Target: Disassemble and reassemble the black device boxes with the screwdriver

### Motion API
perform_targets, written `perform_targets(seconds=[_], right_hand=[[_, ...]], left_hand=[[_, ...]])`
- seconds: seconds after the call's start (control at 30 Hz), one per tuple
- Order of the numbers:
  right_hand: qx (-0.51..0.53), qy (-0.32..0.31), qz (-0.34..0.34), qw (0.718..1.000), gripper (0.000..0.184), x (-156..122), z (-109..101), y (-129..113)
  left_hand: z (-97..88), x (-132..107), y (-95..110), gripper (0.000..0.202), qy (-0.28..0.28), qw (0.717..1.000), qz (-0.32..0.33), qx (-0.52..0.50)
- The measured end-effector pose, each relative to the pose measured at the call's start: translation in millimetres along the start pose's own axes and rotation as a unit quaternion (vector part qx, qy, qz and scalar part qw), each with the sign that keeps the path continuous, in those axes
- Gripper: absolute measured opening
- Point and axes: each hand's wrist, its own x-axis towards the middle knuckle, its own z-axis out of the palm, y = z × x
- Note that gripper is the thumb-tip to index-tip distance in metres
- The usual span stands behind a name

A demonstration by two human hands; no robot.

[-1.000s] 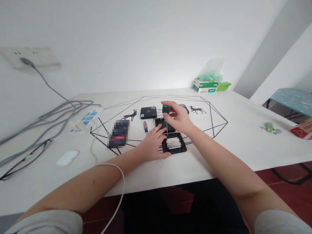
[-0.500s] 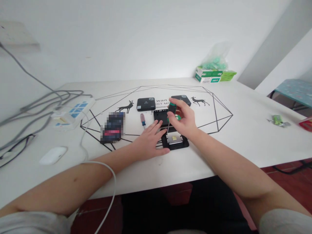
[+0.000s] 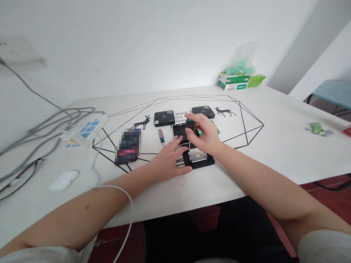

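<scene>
My right hand is closed round the dark green handle of a screwdriver, which stands almost upright. Its shaft points down at the left edge of a silver metal plate with a yellowish square pad. That plate lies in a black casing half, flat on the table. My left hand rests with fingers spread along the casing's left side, thumb and forefinger apart. Behind them sits another open black casing part, and a bit of green circuit board shows past my right hand.
Two closed black boxes stand farther back. A second screwdriver lies left of my hands, near a pixelated dark object. At the left are a power strip and cables; green-white boxes stand against the wall.
The camera view has shifted slightly. The screwdriver handle has tilted a little to the left in my right hand, and the shaft now looks more upright. My left hand stays beside the casing.
</scene>
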Motion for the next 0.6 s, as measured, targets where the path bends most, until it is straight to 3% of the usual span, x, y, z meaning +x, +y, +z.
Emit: perform_targets(seconds=[0.6], right_hand=[[0.033, 0.016, 0.074, 0.997, 0.040, -4.4, 5.6, 2.3]], left_hand=[[0.1, -1.0, 0.6, 0.076, -0.007, 1.000, -0.006, -0.005]])
